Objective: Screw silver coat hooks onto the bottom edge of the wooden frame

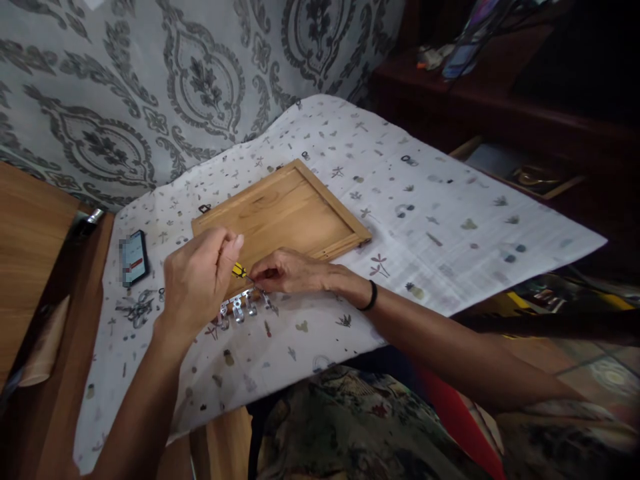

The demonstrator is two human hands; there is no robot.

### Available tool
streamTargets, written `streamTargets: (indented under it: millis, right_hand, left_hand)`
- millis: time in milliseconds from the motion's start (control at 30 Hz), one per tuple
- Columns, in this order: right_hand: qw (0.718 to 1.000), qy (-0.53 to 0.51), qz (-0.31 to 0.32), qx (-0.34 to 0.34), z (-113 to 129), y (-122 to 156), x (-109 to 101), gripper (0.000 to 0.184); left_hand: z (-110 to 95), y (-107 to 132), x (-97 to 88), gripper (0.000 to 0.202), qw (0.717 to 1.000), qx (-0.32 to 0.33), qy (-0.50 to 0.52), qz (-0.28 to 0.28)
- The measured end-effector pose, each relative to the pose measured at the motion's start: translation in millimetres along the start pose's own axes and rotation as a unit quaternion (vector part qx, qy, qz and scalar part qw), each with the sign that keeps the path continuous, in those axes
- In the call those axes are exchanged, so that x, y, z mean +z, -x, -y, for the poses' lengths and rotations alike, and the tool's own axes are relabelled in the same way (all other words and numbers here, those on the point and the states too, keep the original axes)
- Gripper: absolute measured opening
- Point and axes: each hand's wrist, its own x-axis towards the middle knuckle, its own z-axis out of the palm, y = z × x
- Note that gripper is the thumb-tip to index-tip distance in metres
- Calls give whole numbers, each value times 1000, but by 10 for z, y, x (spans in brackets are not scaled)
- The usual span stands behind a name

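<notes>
My left hand [197, 280] is closed around a screwdriver [239, 270] whose yellow and black handle shows past the fingers. Its thin shaft points down and right, toward the fingertips of my right hand [287, 272]. Those fingers are pinched together by the tip, at the near edge of a framed wooden board [280, 213]; whatever is between them is too small to make out. Along that same edge lies a silver metal rack with several hooks [239, 309], its right end right below my right fingers. The board rests flat on the patterned white cloth.
A phone [135, 257] with a lit screen lies on the left, near a pile of small metal parts [136, 308]. The white tablecloth [450, 220] reaches to the right. A dark red cabinet with an open drawer [510, 167] stands behind it, and a patterned curtain [200, 73] hangs at the back.
</notes>
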Motion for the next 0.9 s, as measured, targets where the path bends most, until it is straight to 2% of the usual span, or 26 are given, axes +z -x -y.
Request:
streamTargets:
  millis: [67, 133, 267, 533, 600, 700, 800, 900]
  right_hand:
    - [1000, 4, 4, 0, 2, 3, -5, 19]
    - [1000, 6, -4, -2, 6, 7, -10, 21]
    - [1000, 12, -25, -7, 1, 11, -20, 23]
    - [1000, 11, -14, 7, 11, 3, -37, 22]
    - [1000, 7, -15, 7, 12, 8, -36, 21]
    - [1000, 3, -13, 2, 17, 19, -37, 20]
    - [1000, 2, -4, -7, 29, 25, -43, 18]
    - [1000, 4, -7, -11, 49, 26, -49, 16]
  left_hand:
    - [7, -12, -88, 38, 995, 31, -98, 16]
    - [1, -26, -137, 40, 990, 45, -126, 46]
    - [-15, -58, -165, 38, 989, 58, -84, 105]
    - [-14, -75, -247, 32, 983, 61, -70, 157]
    - [-9, -56, -250, 31, 983, 58, -86, 153]
    - [-14, 0, -200, 19, 989, 30, -89, 111]
    - [-31, 73, -93, 18, 998, -11, -14, 63]
    - [-43, 131, 16, 18, 995, -53, 66, 45]
